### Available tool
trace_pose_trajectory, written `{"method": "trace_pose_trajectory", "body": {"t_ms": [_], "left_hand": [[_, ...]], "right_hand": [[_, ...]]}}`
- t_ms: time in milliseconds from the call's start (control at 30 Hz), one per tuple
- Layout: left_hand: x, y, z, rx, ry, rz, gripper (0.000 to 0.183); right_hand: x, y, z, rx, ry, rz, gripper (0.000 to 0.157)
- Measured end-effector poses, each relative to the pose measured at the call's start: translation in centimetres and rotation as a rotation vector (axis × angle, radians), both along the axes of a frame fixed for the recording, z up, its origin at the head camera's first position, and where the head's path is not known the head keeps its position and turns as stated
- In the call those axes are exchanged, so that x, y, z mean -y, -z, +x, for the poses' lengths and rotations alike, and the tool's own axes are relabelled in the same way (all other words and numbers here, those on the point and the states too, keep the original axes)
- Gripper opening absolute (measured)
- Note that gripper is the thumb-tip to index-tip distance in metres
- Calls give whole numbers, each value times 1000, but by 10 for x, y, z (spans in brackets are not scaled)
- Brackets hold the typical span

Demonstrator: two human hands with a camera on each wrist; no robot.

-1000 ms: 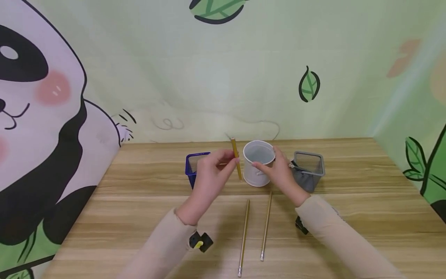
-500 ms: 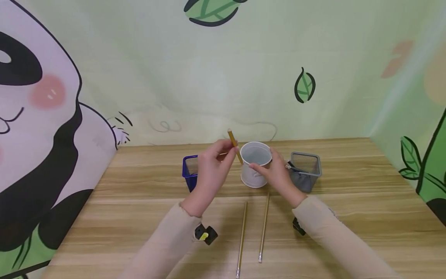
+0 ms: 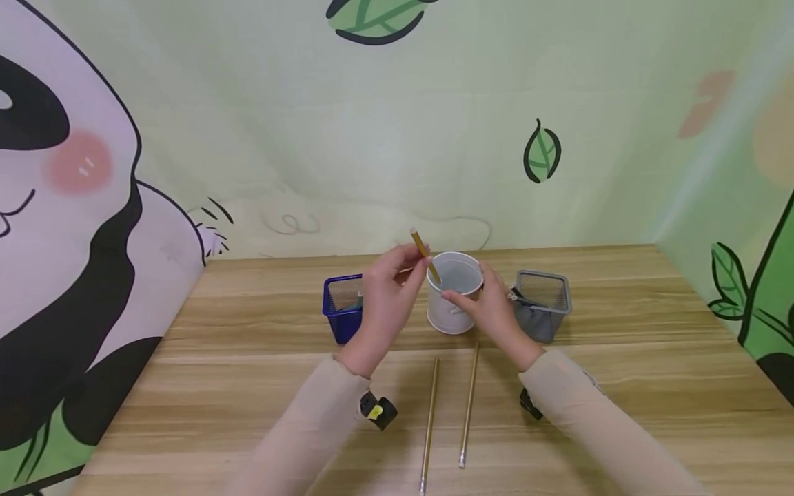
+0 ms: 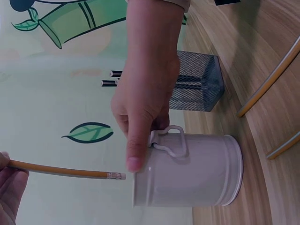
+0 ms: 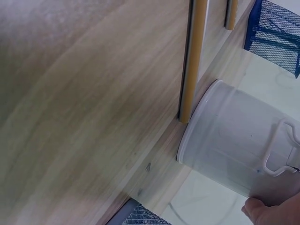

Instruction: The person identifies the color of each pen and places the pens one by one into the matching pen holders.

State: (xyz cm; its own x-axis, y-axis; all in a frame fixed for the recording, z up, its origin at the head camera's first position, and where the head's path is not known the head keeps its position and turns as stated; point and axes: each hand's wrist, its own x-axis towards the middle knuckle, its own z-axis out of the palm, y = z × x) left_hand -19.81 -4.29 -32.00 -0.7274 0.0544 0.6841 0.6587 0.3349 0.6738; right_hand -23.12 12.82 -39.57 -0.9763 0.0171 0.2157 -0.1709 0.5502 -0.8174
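My left hand (image 3: 392,293) pinches a yellow pencil (image 3: 435,274) between thumb and fingers. The pencil slants, its lower end over the mouth of a white metal bucket (image 3: 445,311). In the left wrist view the pencil's eraser (image 4: 123,176) points at the bucket's rim. With thumb and fingers my right hand (image 3: 496,310) grips the bucket at its rim; the bucket stands upright on the table. Nearer to me, two more yellow pencils lie on the wood, one on the left (image 3: 430,424) and one on the right (image 3: 469,406), eraser ends towards me.
Left of the bucket stands a blue mesh basket (image 3: 343,325), partly behind my left hand. A grey mesh basket (image 3: 548,322) stands to the right, close to my right wrist, with dark pencils (image 4: 108,83) in it. A printed backdrop (image 3: 372,151) rises behind the table (image 3: 248,386).
My left hand has raised the pencil and moved it right, tilting it from nearly upright beside the bucket to slanting over its mouth. My right hand keeps its grip on the bucket.
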Motion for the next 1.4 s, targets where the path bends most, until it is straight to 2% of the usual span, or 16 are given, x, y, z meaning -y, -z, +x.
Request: {"method": "trace_pose_trajectory", "body": {"t_ms": [367,633,900,1400], "left_hand": [[-6,14,-5,59,11,49,10],[-8,21,-7,85,5,37,10],[-13,35,-14,158,-4,26,11],[-18,53,-23,223,-7,72,11]], "right_hand": [[0,3,1,-12,-14,-27,68],[0,4,1,-24,1,-30,69],[-1,4,1,-21,0,-33,70],[-1,3,1,-10,22,-12,75]]}}
